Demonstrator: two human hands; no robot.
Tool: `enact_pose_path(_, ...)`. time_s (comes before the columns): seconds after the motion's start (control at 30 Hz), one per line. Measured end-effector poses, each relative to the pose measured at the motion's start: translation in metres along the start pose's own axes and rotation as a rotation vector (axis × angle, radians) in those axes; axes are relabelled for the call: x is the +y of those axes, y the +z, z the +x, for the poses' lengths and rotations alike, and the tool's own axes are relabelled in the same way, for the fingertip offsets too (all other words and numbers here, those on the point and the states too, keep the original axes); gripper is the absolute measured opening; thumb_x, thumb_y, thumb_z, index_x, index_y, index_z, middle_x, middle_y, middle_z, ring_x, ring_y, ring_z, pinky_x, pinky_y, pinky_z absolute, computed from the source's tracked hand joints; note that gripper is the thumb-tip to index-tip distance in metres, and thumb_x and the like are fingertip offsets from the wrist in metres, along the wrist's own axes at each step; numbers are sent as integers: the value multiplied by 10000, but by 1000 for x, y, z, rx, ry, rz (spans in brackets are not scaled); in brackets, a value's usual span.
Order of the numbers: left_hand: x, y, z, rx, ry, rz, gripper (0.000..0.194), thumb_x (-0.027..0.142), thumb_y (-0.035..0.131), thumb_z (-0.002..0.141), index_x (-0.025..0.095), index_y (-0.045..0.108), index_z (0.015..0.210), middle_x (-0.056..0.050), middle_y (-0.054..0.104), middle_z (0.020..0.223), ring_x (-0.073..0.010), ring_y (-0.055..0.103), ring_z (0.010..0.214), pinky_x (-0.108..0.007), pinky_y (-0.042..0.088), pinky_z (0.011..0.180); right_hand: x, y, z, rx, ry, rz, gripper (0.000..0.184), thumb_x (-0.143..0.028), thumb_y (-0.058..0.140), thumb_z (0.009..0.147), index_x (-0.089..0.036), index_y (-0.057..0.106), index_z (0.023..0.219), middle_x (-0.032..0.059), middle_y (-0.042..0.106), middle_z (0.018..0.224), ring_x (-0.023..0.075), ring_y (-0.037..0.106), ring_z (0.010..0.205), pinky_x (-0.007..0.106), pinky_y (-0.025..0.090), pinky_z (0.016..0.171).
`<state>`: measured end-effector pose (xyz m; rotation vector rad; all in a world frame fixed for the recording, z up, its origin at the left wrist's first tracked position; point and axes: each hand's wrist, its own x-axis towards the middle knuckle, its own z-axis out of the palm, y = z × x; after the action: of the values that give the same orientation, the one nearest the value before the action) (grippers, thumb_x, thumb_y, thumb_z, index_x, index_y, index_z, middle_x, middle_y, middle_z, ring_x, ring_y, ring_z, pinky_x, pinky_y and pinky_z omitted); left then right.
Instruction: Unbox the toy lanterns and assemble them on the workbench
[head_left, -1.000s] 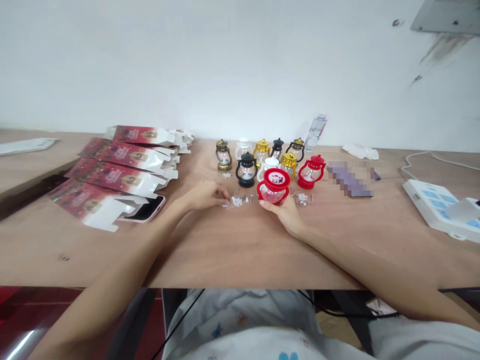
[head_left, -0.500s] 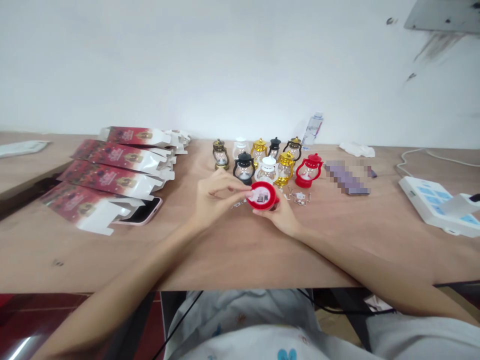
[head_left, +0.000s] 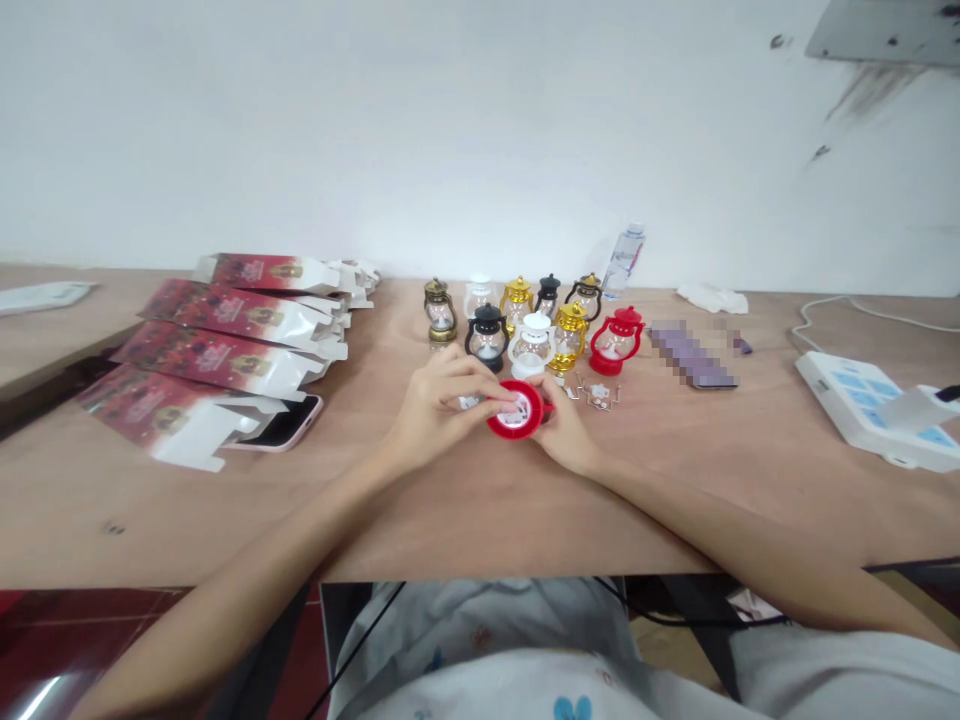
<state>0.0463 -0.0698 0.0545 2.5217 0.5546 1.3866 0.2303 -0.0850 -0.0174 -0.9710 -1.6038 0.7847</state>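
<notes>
A small red lantern (head_left: 495,430) is tipped so that its round base faces me. Inside the red rim shows a pale round insert with a darker detail in its middle. My right hand (head_left: 564,425) is wrapped round the lantern from the right and holds it up over the table. The thumb and fingers of my left hand (head_left: 442,400) are pinched together at the middle of the base; whatever they hold, if anything, is hidden. Just behind my hands stand a black lantern (head_left: 488,337), a white lantern (head_left: 532,345), a gold lantern (head_left: 570,337) and another red lantern (head_left: 616,341).
Several more lanterns stand behind these, beside a clear bottle (head_left: 624,260). Small wire-like pieces (head_left: 600,396) lie near my right hand. Printed boxes (head_left: 217,356) and a phone (head_left: 291,424) are on the left. A white power strip (head_left: 874,405) sits at the right.
My left fingers have moved from the edge of the red lantern's base onto its middle. The lantern has shifted slightly left and down, still in my right hand.
</notes>
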Motion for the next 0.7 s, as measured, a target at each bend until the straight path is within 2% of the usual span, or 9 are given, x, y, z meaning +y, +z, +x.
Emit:
enact_pose_path(0.4,6,-8,4,-83,79,72,115,277,607,832,235,710,801,-20,681,779,-136,485,687,-297,397,668,3,0,0,-6,-7,21,346,-250,704,675,-234,468,928,-21,553,885,150,546,807,271,448,694)
enact_pose_path(0.7,10,-8,5,-92,63,95,121,260,610,831,205,708,785,-30,674,775,-129,468,682,-273,394,651,1,-1,0,-11,6,-7,347,-289,702,686,-229,468,935,-11,574,900,152,555,808,272,446,696)
